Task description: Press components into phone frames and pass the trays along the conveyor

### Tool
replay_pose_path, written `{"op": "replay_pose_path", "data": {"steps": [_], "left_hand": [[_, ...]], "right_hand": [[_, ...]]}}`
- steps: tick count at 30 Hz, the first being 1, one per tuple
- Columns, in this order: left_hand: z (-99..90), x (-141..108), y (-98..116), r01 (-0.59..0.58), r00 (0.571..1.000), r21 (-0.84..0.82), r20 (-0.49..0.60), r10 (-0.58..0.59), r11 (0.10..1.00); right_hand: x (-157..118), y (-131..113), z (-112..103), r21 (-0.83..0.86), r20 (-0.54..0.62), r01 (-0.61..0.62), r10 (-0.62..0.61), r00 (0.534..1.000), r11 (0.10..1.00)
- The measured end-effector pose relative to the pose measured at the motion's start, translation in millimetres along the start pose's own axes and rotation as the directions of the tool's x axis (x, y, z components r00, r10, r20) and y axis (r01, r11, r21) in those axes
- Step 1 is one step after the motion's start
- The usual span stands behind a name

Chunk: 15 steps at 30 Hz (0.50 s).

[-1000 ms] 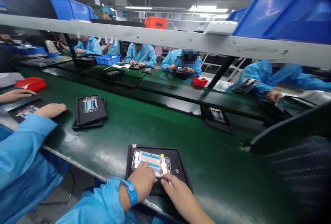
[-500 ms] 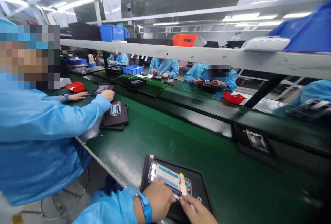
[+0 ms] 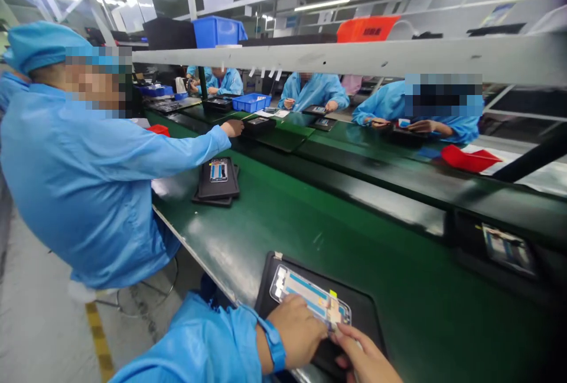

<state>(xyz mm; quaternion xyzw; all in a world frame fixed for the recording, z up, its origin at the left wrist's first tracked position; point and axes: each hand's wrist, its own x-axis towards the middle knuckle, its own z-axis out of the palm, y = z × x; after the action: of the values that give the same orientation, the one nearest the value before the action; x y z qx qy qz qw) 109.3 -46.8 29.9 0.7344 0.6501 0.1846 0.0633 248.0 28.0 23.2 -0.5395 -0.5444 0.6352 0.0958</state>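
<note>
Your left hand (image 3: 296,330), sleeved in blue to the bottom edge of the view, lies over the near side of an open phone (image 3: 310,297), hiding part of it. Your right hand (image 3: 365,352), its wrist cut off below, meets the phone's near edge at one end, thumb and forefinger close together. Whether either hand is clamped on anything you cannot tell; a pale sliver by the right fingers is too covered to name. The phone rests on a black tray (image 3: 367,307), whose near side disappears behind your hands, on the green bench (image 3: 248,232).

To the right, a second phone (image 3: 508,248) sits in deep shadow, the edges around it lost. Farther left, two stacked trays (image 3: 229,183) carry a third phone (image 3: 218,170). Beyond, a co-worker's hand (image 3: 233,128) reaches near another tray (image 3: 259,127); contact is unclear. Across the bench, a shelf (image 3: 310,61) crops other workers.
</note>
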Motion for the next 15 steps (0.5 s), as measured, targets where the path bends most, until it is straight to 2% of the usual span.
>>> {"op": "replay_pose_path", "data": {"steps": [7, 9, 11, 13, 15], "left_hand": [[-0.1, 7.4, 5.9, 0.025, 0.999, -0.029, 0.047, -0.023, 0.999], [3.4, 8.4, 6.1, 0.061, 0.998, 0.006, 0.007, -0.061, 0.998], [8.3, 8.9, 4.7, 0.055, 0.997, 0.03, -0.057, -0.053, 0.998], [13.0, 8.8, 2.9, 0.024, 0.996, 0.05, -0.091, -0.019, 0.998], [15.8, 8.7, 1.7, 0.001, 0.997, 0.07, -0.082, 0.005, 0.998]], "right_hand": [[-13.4, -22.3, 3.7, 0.127, -0.017, -0.053, 0.056, 0.998, 0.991], [-13.2, -29.2, 1.2, 0.253, -0.134, -0.032, 0.068, 0.989, 0.967], [-10.3, -31.9, -4.2, 0.399, -0.285, 0.064, 0.058, 0.957, 0.915], [-8.0, -30.1, -10.3, 0.453, -0.445, 0.193, 0.033, 0.895, 0.87], [-7.6, -25.5, -14.5, 0.381, -0.568, 0.295, -0.03, 0.822, 0.876]]}}
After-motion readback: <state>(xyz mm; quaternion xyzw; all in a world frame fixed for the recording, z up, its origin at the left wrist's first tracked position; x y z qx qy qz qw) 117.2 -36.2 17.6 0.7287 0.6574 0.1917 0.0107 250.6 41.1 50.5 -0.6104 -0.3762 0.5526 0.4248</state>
